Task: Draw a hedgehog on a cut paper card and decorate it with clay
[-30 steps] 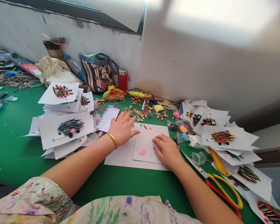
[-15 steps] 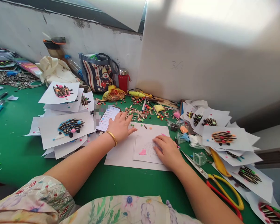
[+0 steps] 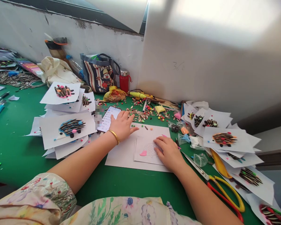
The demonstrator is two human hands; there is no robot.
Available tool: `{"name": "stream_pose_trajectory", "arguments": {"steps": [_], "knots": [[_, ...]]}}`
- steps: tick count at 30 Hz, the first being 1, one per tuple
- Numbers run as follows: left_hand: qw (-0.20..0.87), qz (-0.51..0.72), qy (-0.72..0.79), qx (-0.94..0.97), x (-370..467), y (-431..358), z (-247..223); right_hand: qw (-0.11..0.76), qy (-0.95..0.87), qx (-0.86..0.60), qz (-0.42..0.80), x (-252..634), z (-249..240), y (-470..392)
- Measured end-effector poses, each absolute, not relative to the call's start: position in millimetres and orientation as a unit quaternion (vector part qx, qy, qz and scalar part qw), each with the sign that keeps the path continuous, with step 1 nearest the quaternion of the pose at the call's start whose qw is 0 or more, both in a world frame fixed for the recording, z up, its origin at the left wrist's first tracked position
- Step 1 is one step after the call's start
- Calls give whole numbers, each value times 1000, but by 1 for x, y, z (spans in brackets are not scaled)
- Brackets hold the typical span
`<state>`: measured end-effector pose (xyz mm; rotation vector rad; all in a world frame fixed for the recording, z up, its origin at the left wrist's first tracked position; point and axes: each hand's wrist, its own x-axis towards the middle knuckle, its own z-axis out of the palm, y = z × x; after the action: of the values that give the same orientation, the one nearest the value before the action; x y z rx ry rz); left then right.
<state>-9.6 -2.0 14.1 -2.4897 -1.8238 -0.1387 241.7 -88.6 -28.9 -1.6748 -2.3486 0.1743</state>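
My left hand [image 3: 121, 125] is open, fingers spread, over the right edge of a lit phone [image 3: 109, 118] and the top of a white sheet [image 3: 121, 156]. My right hand [image 3: 168, 152] lies on a smaller white card [image 3: 140, 158] stacked on that sheet, its fingers stretched out and covering the card's right part. The card bears a dotted hedgehog outline [image 3: 149, 147] with a pink clay snout [image 3: 143, 153]. Small clay balls and a seed [image 3: 146, 127] lie along the sheet's top edge, between the hands.
Stacked cards with seed hedgehogs stand left [image 3: 67, 131] and right [image 3: 227, 137]. Scissors [image 3: 215, 181] lie by my right forearm, near bagged clay [image 3: 196, 141]. Loose sunflower seeds [image 3: 137, 115] spread behind the sheet. A striped bag [image 3: 97, 75] and red bottle [image 3: 124, 82] stand against the wall.
My left hand has shifted very slightly right, and the phone's list display looks different. My right hand and the card stay where they were.
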Motion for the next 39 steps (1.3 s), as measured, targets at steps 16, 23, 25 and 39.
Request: {"name": "stream_pose_trajectory", "arguments": {"steps": [16, 23, 25, 39], "knots": [[12, -66, -602, -796, -15, 16, 5, 122, -804, -577, 73, 242, -29, -89], [10, -70, -603, -795, -11, 9, 9, 123, -803, -579, 71, 241, -28, -89], [12, -72, -597, -799, -10, 5, 10, 125, -804, -577, 67, 242, -28, -89], [11, -64, -553, -830, -7, -37, 6, 119, -803, -580, 71, 242, -29, -89]]}}
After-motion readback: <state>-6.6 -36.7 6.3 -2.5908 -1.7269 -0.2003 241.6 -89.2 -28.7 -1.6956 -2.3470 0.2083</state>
